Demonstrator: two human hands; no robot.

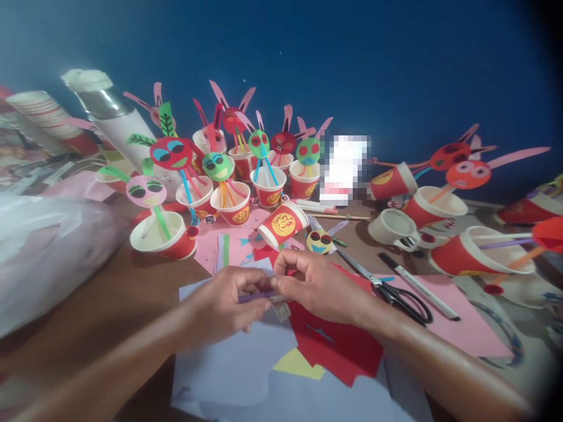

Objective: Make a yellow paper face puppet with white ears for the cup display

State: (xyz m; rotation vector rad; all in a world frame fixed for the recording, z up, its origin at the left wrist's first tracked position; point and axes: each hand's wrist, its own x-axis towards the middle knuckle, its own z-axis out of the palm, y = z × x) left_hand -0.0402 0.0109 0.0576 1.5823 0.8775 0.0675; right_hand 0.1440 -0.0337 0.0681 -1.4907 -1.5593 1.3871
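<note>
My left hand (224, 302) is closed on a thin purple strip (254, 297), perhaps a straw; its far end is hidden by my fingers. Thumb and fingers of my right hand (314, 287) are pinched together at the strip's other end, meeting the left fingertips. Both hands hover over pale blue-grey paper (229, 363) and cut red paper (347, 346). Just beyond them lie a yellow paper face (318, 241) with dark red eyes and a tipped red paper cup (284, 224). Black-handled scissors (402, 299) rest open-bladed or closed, I cannot tell, by my right forearm.
Several red cups with paper faces on straws, such as a pink face (146, 191), line the back. A white marker (422, 287) lies on pink paper (472, 316). A white mug (393, 227) stands right. Left are a plastic bag (53, 252) and a leaning flask (118, 120).
</note>
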